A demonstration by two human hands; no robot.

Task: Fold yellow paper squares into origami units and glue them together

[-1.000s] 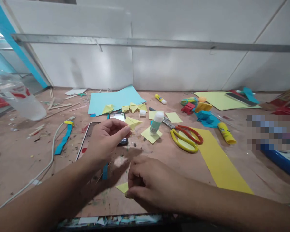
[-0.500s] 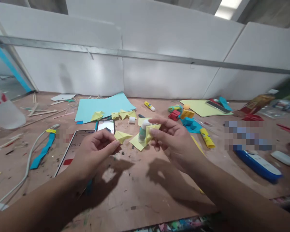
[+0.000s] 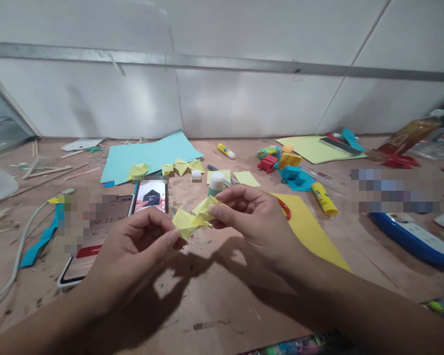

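Observation:
My left hand [image 3: 144,241] pinches a pale yellow folded paper piece [image 3: 185,224] between thumb and fingertips. Between the thumb and fingers of my right hand [image 3: 251,217] is a second pale yellow folded paper piece [image 3: 206,209]. The two pieces meet edge to edge above the table; whether they are joined I cannot tell. Just behind my right fingertips stands a white-capped green glue bottle [image 3: 217,182], its lower part hidden. A row of similar yellow folded pieces [image 3: 183,167] lies farther back, beside a small white cap [image 3: 196,175].
Two phones, a small one [image 3: 151,193] and a larger one [image 3: 111,212], lie left of centre. Yellow glue sticks [image 3: 324,198], blue paper [image 3: 144,155], a yellow sheet [image 3: 311,231] and a blue-and-white power strip [image 3: 410,236] surround my hands. A white wall [image 3: 244,108] closes the back.
The two folded pieces, apart before, are now brought together in front of the glue bottle. My right hand has moved left, off the bottle. The view has shifted, showing more of the yellow sheet.

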